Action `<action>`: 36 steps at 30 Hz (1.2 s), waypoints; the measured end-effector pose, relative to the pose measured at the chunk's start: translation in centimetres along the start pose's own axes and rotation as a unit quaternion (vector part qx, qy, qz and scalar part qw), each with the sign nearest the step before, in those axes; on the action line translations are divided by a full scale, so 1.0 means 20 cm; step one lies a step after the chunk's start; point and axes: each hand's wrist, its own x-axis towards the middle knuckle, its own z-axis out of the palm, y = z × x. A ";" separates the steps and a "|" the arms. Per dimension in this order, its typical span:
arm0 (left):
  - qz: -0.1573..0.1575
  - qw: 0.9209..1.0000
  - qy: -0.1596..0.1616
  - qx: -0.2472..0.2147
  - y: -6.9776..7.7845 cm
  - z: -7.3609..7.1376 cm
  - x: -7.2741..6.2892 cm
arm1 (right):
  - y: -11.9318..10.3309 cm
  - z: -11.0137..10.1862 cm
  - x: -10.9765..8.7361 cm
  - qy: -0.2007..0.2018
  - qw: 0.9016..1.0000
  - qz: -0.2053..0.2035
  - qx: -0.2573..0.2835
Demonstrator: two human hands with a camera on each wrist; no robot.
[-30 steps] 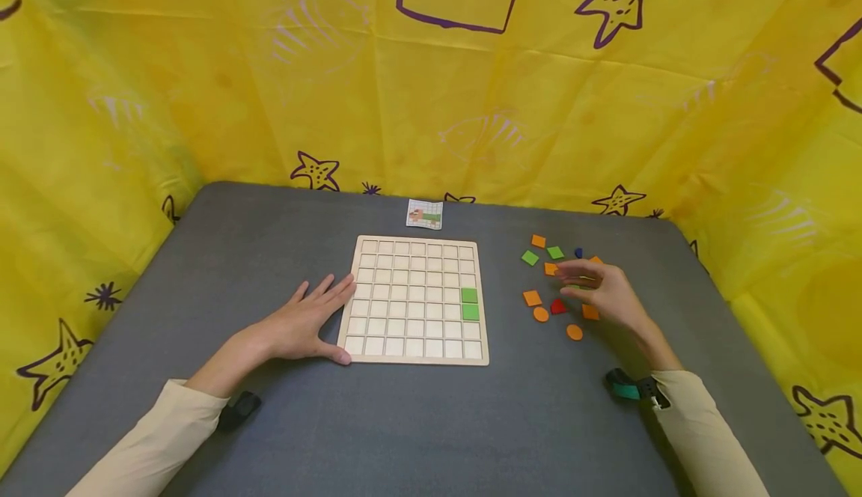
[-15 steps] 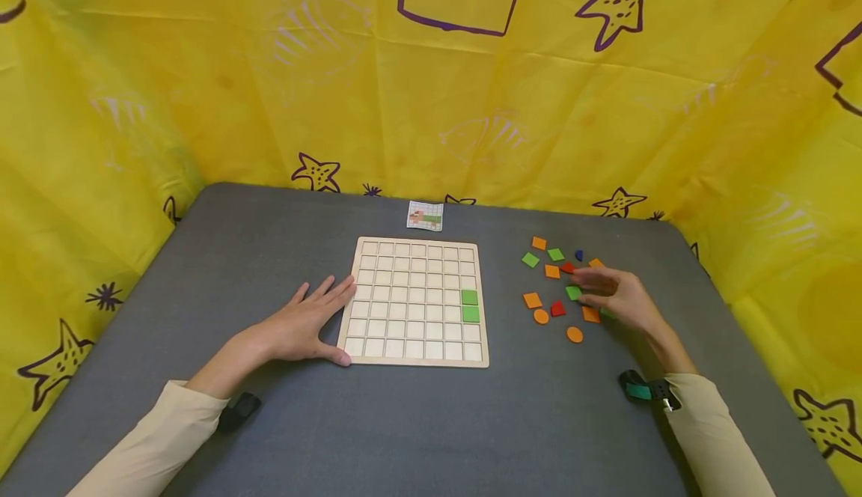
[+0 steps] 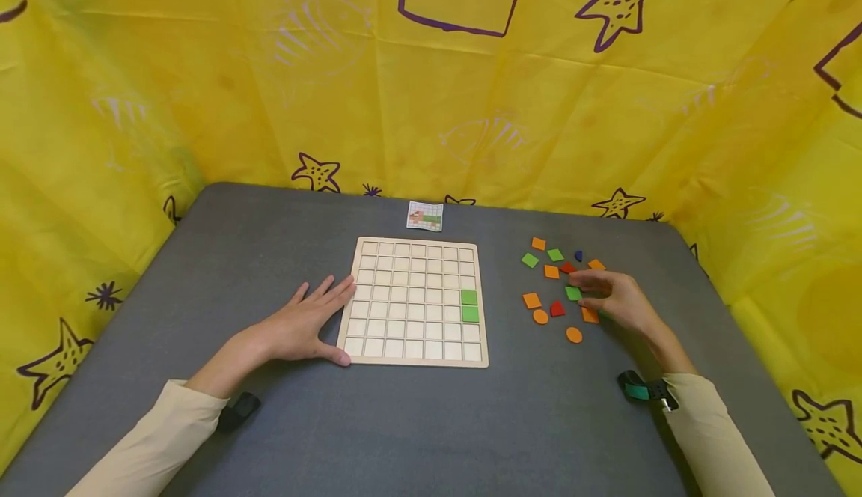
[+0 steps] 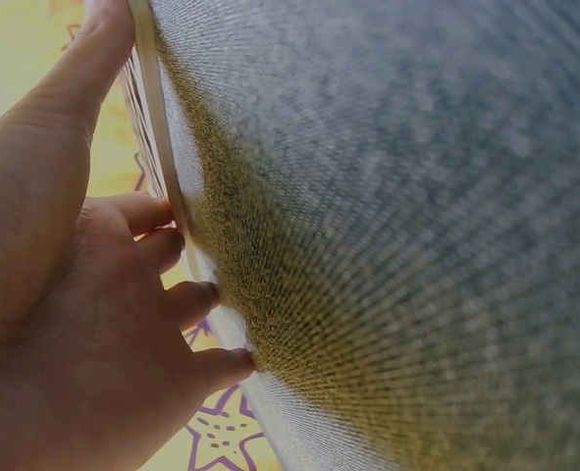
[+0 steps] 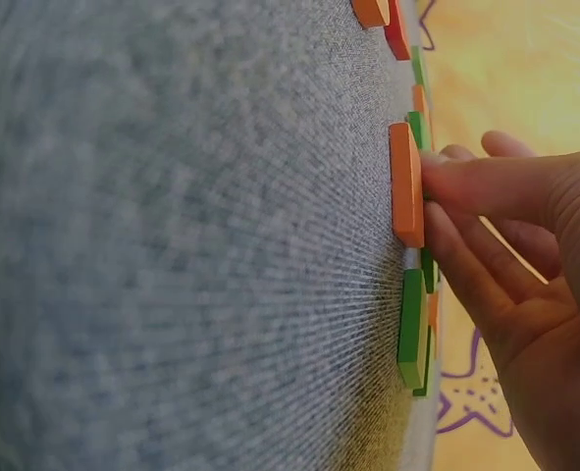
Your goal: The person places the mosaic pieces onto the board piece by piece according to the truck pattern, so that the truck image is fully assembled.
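A wooden grid board (image 3: pixel 412 364) lies on the grey table, with two green square tiles (image 3: pixel 469 306) in its rightmost column. My left hand (image 3: pixel 303 325) rests spread along the board's left edge, thumb at the near corner; in the left wrist view the fingertips (image 4: pixel 238 363) touch the rim. On the right, my right hand (image 3: pixel 616 299) is low over the loose tiles. Its thumb and fingers stand at either side of a green tile (image 3: pixel 573 293) that lies flat. In the right wrist view, an orange tile (image 5: pixel 405 186) is right in front of the thumb tip.
Around the right hand lie orange squares (image 3: pixel 532 300), orange circles (image 3: pixel 574 334), red pieces (image 3: pixel 557 308), green squares (image 3: pixel 530 260) and a small blue piece (image 3: pixel 578 256). Behind the board lies a small picture card (image 3: pixel 425 215). A yellow patterned cloth (image 3: pixel 404 108) hangs behind the table.
My right hand has shifted a little to the right and back over the loose tiles, uncovering a red piece and the green tile. The left hand and the board have stayed put.
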 end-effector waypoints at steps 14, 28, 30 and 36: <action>0.003 1.000 0.001 -0.003 0.00 0.00 -0.01 | -0.05 0.00 0.02 0.000 1.000 -0.024 0.007; 0.009 1.000 0.003 0.000 0.00 0.00 0.00 | -0.16 0.07 0.07 -0.003 0.999 -0.048 0.019; 0.008 1.000 0.002 0.000 0.00 0.00 0.00 | -0.17 0.08 0.08 -0.006 0.998 -0.056 0.024; 0.006 1.000 0.001 0.000 -0.01 0.00 0.00 | -0.20 0.11 0.10 -0.009 0.997 -0.069 0.024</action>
